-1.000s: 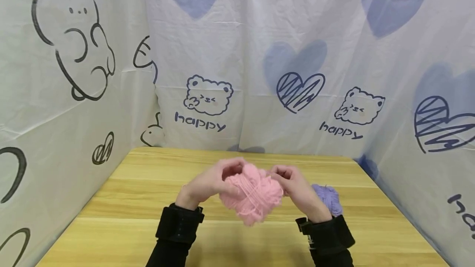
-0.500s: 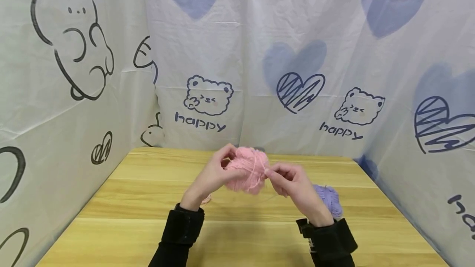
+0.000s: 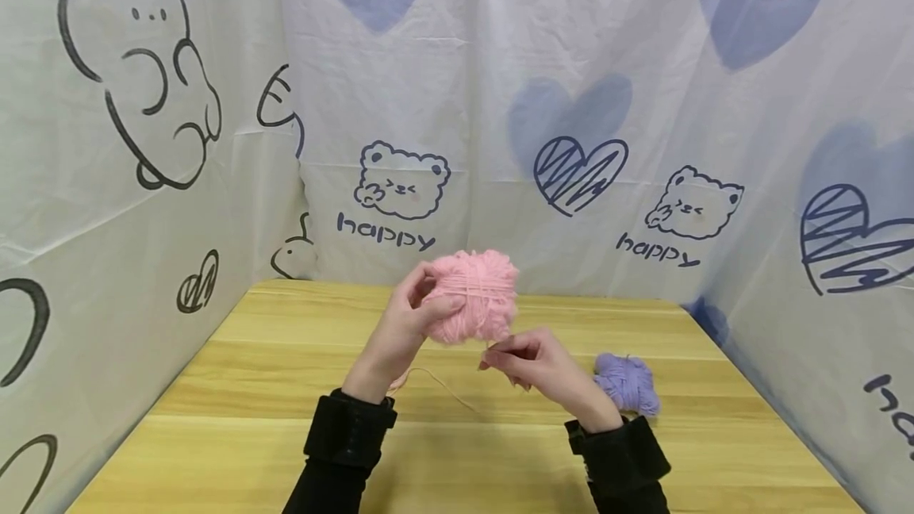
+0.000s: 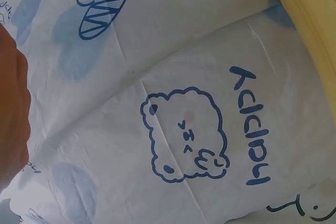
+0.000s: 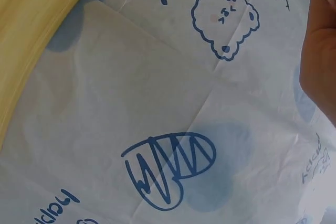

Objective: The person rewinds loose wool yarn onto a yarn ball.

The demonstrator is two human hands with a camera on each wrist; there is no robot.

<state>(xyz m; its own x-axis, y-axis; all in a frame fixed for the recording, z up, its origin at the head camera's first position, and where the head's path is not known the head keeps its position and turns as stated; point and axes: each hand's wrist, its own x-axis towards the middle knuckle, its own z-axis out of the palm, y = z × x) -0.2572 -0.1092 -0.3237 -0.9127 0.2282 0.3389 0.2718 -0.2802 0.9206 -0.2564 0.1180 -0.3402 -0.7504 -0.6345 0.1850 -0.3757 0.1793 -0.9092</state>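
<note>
We see the left hand (image 3: 403, 331) gripping the pink yarn (image 3: 474, 296), held up above the table (image 3: 250, 435). Just below it, the right hand (image 3: 531, 363) pinches the strand (image 3: 435, 381) that trails from the ball. The purple yarn (image 3: 627, 381) lies on the table beside the right wrist.

The pink yarn ball (image 3: 473, 296) is fuzzy, matt wool-like fibre, its loose strand (image 3: 435, 381) thin and soft. The purple yarn ball (image 3: 628, 383) looks equally fluffy. The counter (image 3: 236, 419) is light wood-grain with a smooth, faintly satin finish. The backdrop (image 3: 500, 62) is thin, creased, printed cloth. Both sleeves (image 3: 346, 439) are matt black fabric.
</note>
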